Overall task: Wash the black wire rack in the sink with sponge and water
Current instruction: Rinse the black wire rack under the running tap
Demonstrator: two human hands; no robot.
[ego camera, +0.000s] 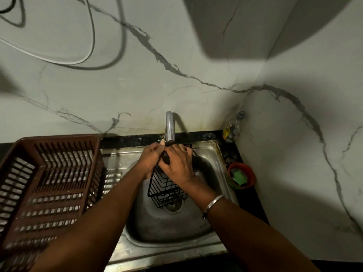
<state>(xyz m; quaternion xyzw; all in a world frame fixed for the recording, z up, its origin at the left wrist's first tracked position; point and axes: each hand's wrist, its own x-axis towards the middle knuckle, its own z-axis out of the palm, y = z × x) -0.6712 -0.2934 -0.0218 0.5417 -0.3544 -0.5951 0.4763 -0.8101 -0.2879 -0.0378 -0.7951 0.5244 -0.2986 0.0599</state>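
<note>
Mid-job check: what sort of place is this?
Most likely a home kitchen: a steel sink with a tap and a black wire rack held over it, a brown dish basket alongside.

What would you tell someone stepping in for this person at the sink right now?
Left hand grips the black wire rack at its top edge, under the tap.
Right hand lies across the rack, fingers spread.
It tilts over the sink bowl, above the drain.
A green sponge sits in the orange cup on the counter, unheld.
No water stream shows; scrubbing and rinsing seem left.
</note>
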